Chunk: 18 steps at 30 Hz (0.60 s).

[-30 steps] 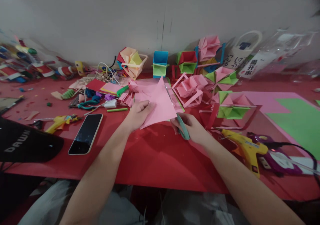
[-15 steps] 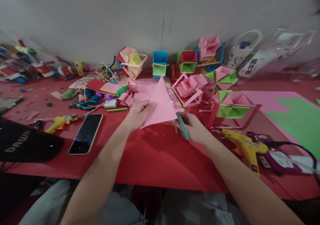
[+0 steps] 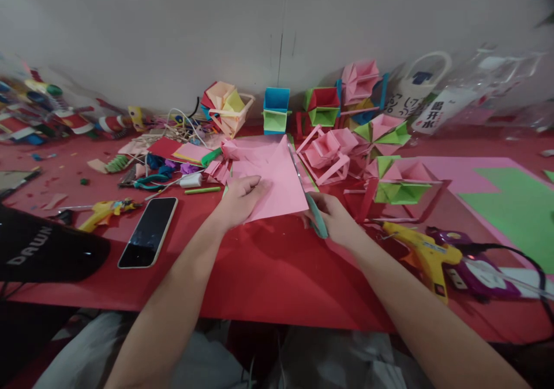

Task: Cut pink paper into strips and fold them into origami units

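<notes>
My left hand grips the left side of a sheet of pink paper, which is raised a little off the table and bent toward its top corner. In my right hand is a pair of scissors with teal handles, its fingers closed round them. The scissor blades run along the right edge of the paper, pointing away from me. More pink paper lies behind the held sheet. The far side of my left fingers is hidden under the sheet.
A phone and a yellow glue gun lie to the left, beside a black cup. Another glue gun rests on the right near a purple power strip. Folded paper models stand along the wall.
The top corner of the pink paper has shifted slightly right and down. More of the scissor blades shows along its right edge. Both hands keep their hold.
</notes>
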{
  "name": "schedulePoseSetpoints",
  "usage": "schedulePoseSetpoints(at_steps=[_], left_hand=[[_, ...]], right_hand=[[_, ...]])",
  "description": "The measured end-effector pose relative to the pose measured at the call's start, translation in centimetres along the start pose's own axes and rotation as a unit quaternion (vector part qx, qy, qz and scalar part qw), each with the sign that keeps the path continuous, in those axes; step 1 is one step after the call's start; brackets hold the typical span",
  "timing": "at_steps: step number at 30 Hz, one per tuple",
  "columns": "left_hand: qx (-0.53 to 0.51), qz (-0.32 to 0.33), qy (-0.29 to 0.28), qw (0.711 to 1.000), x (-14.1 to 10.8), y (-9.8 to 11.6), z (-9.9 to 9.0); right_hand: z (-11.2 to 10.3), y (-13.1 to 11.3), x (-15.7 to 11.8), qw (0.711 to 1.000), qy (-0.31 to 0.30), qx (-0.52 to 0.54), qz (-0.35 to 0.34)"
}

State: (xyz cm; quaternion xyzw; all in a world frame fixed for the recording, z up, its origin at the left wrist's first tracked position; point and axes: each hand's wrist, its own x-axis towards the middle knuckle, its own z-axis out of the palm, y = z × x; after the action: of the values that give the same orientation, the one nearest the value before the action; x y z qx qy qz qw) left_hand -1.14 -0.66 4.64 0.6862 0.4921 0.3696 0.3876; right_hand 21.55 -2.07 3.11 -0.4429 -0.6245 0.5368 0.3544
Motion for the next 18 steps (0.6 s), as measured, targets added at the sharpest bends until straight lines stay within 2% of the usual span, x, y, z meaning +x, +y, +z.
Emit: schedulePoseSetpoints(at_steps=[9,18], left_hand=[[-0.019,-0.002,0.002,1.0,-0.02,-0.2,0.33],[0.024,0.01,0.009,1.0,-0.13,0.01,0.33]], right_hand=[[0.23,0.37,-0.03,1.0,-0.001,0.013,0.002],[0.21,0.29,-0.08,1.0,-0.007,0.015,0.017]])
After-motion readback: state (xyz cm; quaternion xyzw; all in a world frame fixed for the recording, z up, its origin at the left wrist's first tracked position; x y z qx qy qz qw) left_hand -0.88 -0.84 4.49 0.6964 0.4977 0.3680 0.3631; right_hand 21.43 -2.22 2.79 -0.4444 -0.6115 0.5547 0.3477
